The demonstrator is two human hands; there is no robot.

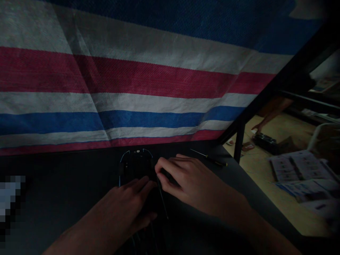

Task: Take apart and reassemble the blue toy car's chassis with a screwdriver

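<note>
A dark device with blue-edged curved corners lies on the black table; its kind is hard to make out in the dim light. My left hand rests over its near part, fingers bent and gripping it. At its right side is my right hand, with curled fingers closed. From beneath those fingers a thin metal shaft, seemingly of a screwdriver, slants down toward me; its handle is mostly hidden in the hand. A second screwdriver, black and yellow handled, lies beyond my right hand.
A striped red, white and blue sheet hangs behind the black table. A dark frame post stands at the right. Beyond it are papers and another person's hand near a dark object. A pixelated patch covers the left edge.
</note>
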